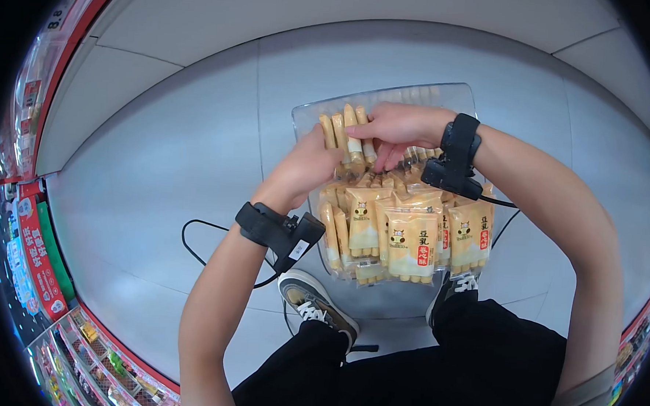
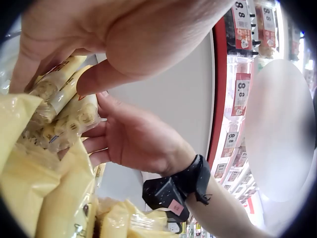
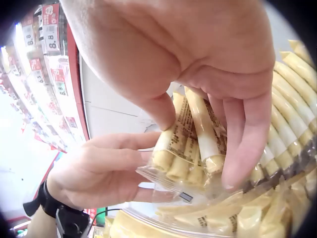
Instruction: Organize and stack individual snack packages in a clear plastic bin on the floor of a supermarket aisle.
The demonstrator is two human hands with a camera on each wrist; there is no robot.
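My left hand (image 1: 308, 165) grips small packs of wafer rolls (image 1: 336, 134) from their left side at the left end of a clear plastic bin (image 1: 300, 121). From the right, my right hand (image 1: 402, 130) holds the same packs, its thumb lying across their front. In the right wrist view, the rolls (image 3: 185, 153) show in clear film with printed text, between the right thumb and fingers, with the left fingers at their lower left. The left thumb presses over the packs (image 2: 64, 94) in the left wrist view. Bigger yellow packs (image 1: 411, 244) lie piled at the near side.
The bin stands on a grey tiled floor (image 1: 144, 157) before the person's shoes (image 1: 312, 305). More rolls stand in a row (image 3: 294, 99) to the right. Black cables (image 1: 199, 222) trail from the wrist cameras. Store shelves with price tags (image 2: 241, 91) line the side.
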